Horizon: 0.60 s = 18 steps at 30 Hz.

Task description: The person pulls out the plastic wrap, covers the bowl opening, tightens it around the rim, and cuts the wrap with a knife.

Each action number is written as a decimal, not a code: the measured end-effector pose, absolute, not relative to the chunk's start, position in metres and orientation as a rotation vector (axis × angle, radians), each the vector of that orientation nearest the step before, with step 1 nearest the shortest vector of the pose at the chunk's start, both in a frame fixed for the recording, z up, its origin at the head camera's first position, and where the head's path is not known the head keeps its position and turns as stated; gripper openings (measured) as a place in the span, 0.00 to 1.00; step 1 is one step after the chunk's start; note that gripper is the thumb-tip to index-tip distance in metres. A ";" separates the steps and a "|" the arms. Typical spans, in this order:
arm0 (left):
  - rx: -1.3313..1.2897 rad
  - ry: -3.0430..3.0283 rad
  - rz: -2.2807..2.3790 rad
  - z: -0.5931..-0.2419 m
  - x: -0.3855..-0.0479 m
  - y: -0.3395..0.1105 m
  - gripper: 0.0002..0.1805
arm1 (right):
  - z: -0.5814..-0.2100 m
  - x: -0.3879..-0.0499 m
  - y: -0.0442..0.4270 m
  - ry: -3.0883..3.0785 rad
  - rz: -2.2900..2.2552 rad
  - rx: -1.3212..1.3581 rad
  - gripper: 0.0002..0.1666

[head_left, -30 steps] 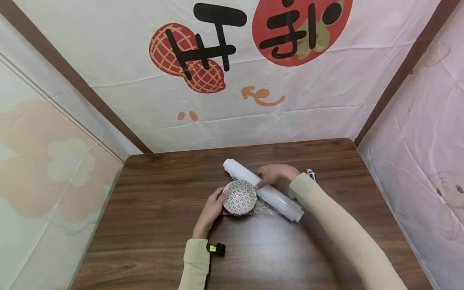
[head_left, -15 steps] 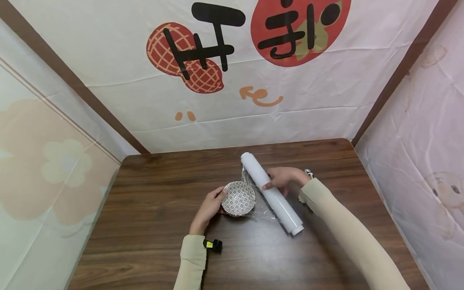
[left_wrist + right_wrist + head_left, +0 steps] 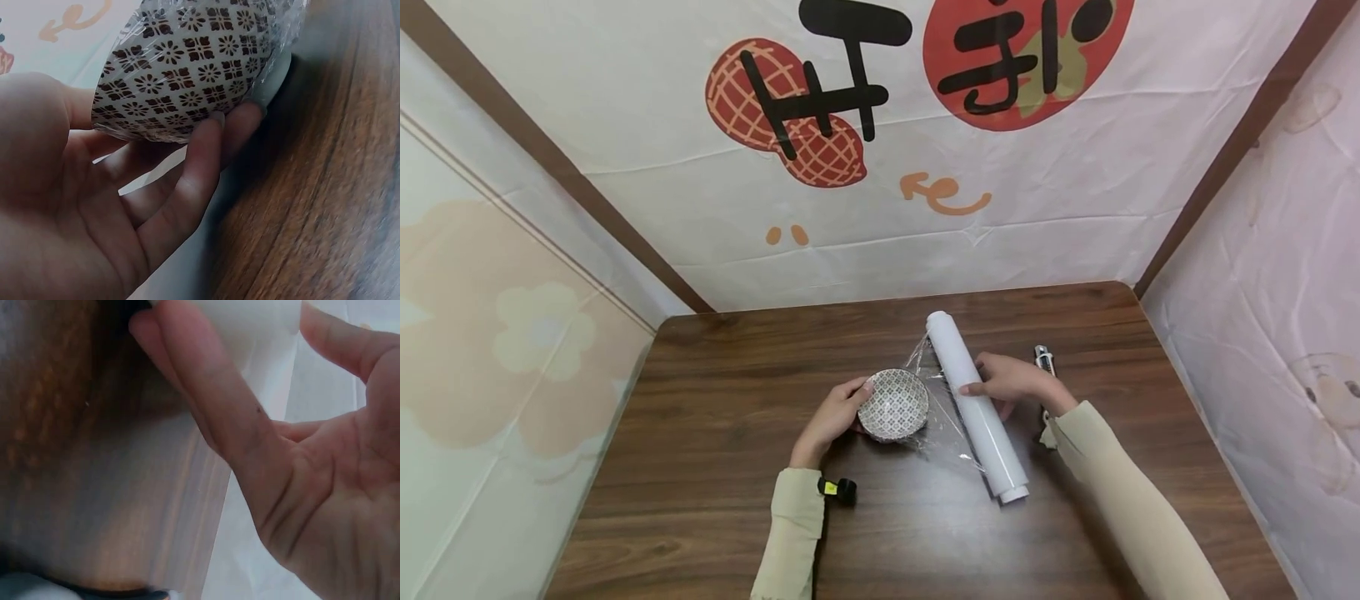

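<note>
A small bowl (image 3: 893, 405) with a dark floral pattern is tilted in my left hand (image 3: 833, 418), thumb at its rim and fingers beneath. Crinkled clear film clings round the bowl's outside (image 3: 187, 69) in the left wrist view. My right hand (image 3: 1011, 380) grips a white roll of cling film (image 3: 994, 442) near its middle, the thumb on top. A sheet of cling film (image 3: 943, 421) stretches from the roll to the bowl. In the right wrist view only a pale part of the roll (image 3: 256, 325) shows between thumb and fingers.
A utility knife (image 3: 1043, 360) lies to the right of the roll, partly behind my right wrist. All this is on a brown wooden table (image 3: 722, 433). Printed cloth walls (image 3: 865, 267) enclose its back and sides.
My right hand has moved the roll rightward, away from the bowl, and turned it steeper. More cling film now spans the gap. The left hand keeps hold of the bowl, nearly in place.
</note>
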<state>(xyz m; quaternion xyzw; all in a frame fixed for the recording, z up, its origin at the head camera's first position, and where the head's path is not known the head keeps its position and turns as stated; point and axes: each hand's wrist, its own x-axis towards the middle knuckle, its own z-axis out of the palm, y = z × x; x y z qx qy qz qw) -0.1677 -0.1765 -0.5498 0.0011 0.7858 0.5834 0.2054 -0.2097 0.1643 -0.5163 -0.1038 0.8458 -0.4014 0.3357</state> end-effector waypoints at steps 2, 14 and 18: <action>0.004 2.178 1.630 -0.549 -0.170 -0.178 0.26 | -0.518 -0.207 0.167 2.219 -1.071 -0.252 0.39; 0.038 2.171 1.576 -0.544 -0.178 -0.187 0.26 | -0.525 -0.186 0.163 2.328 -1.151 -0.091 0.43; 0.050 2.164 1.528 -0.538 -0.181 -0.189 0.25 | -0.528 -0.183 0.160 2.378 -1.124 -0.094 0.41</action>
